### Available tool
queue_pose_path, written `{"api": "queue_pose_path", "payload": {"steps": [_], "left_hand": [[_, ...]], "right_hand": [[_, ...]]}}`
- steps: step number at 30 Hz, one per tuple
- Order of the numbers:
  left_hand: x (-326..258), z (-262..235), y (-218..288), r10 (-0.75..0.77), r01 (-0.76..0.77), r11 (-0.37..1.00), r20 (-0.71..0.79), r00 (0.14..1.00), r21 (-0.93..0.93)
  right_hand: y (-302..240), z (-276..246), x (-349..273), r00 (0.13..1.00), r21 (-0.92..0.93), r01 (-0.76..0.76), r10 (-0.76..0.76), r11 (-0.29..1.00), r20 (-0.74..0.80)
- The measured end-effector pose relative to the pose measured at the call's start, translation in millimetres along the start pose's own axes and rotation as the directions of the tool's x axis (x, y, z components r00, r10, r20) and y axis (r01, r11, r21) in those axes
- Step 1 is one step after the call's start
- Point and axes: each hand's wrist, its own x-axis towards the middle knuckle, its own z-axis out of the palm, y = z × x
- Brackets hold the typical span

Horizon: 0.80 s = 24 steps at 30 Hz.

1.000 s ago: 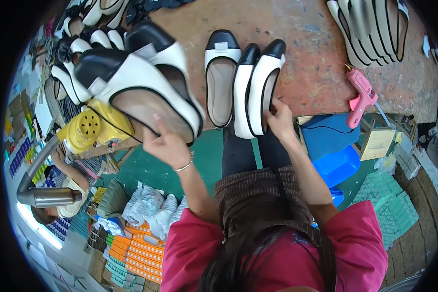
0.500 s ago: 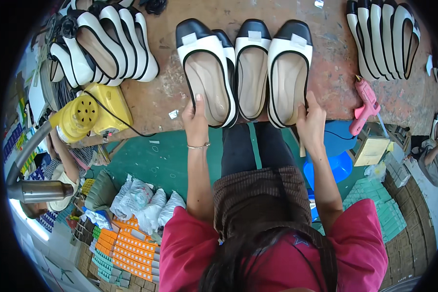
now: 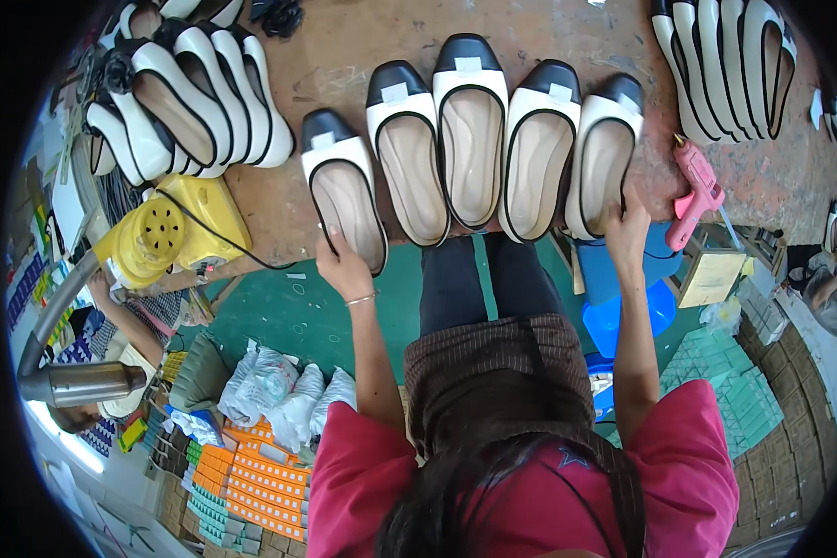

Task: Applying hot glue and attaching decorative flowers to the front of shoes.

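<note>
- Gripping the heel of the leftmost flat shoe (image 3: 344, 205), the left hand (image 3: 344, 270) sits at the bench's near edge.
- The right hand (image 3: 628, 228) grasps the rightmost shoe (image 3: 604, 153).
- Three matching shoes (image 3: 470, 130) lie between them.
- A pink glue gun (image 3: 697, 186) lies just right.

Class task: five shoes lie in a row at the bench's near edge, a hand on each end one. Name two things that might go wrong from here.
1. The left hand holds the leftmost shoe with its heel over the bench edge; it may tip off.
2. The right hand on the rightmost shoe is close to the pink glue gun; it might knock it, or get burnt if hot.
</note>
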Motion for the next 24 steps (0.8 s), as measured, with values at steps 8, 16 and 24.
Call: {"api": "queue_pose_path", "payload": {"steps": [8, 16, 24], "left_hand": [[9, 12, 107, 0.285, -0.299, 0.912, 0.089, 0.954, 0.281], [-21, 58, 135, 0.309, -0.434, 0.859, 0.399, 0.863, 0.273], [-56, 51, 160, 0.122, -0.398, 0.807, 0.537, 0.835, 0.436]], "right_hand": [[-34, -26, 2, 0.926, -0.285, 0.198, -0.274, 0.938, -0.26], [-73, 34, 12, 0.994, -0.292, 0.008, 0.023, 0.956, 0.103], [-63, 24, 40, 0.974, -0.025, 0.219, -0.22, 0.975, -0.048]]}}
